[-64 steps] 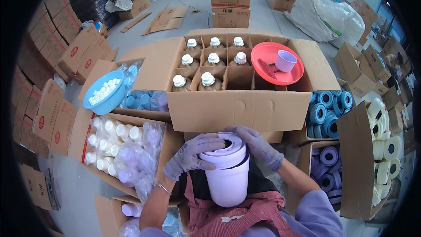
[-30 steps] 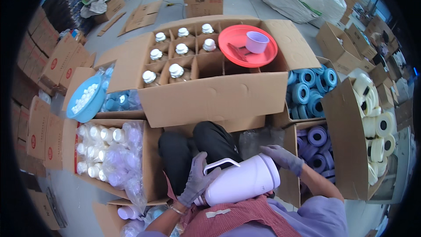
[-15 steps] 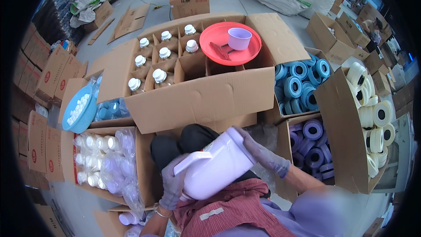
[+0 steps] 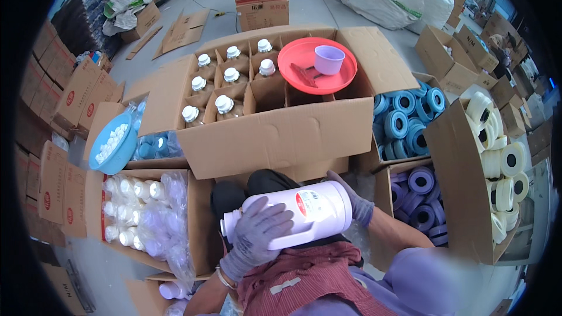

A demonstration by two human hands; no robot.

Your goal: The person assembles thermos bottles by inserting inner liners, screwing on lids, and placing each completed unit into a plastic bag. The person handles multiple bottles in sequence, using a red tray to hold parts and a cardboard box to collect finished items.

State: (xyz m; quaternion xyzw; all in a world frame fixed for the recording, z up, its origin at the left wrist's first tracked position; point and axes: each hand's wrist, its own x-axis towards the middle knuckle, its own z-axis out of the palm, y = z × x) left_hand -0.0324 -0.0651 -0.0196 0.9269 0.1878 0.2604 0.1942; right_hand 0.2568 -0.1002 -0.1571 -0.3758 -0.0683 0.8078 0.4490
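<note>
We see a white jug lying on its side across the lap, below the big carton of capped bottles. It is plastic, with a capped neck pointing to our left and a label bearing a red patch facing up. The left hand, gloved grey, wraps its spread fingers over the neck end. The right hand, also gloved, cups the base.

Grey knit gloves cover both hands, with lilac sleeves and seemingly a reddish apron.
</note>
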